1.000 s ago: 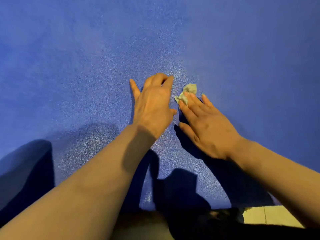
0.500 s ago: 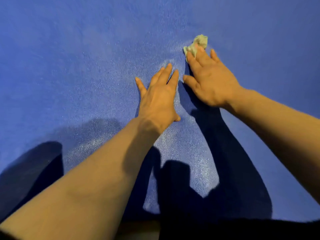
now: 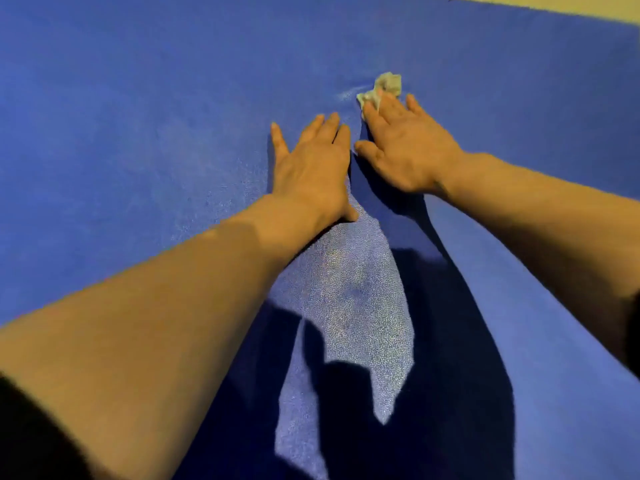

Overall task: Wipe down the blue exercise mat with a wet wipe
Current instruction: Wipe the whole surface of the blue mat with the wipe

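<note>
The blue exercise mat fills almost the whole head view. My left hand lies flat on it near the middle, fingers straight and pointing away from me. Just to its right, my right hand presses a crumpled pale wet wipe onto the mat with straight fingers. Most of the wipe sticks out beyond my fingertips. A shiny damp streak runs down the mat between my forearms.
A strip of pale floor shows beyond the mat's far edge at the top right. Dark shadows of my arms and body fall across the lower mat.
My right hand pushed the wipe away from me up the mat, from beside the left hand's fingertips to well beyond them. The left hand stayed flat; the mat's far edge came into view.
</note>
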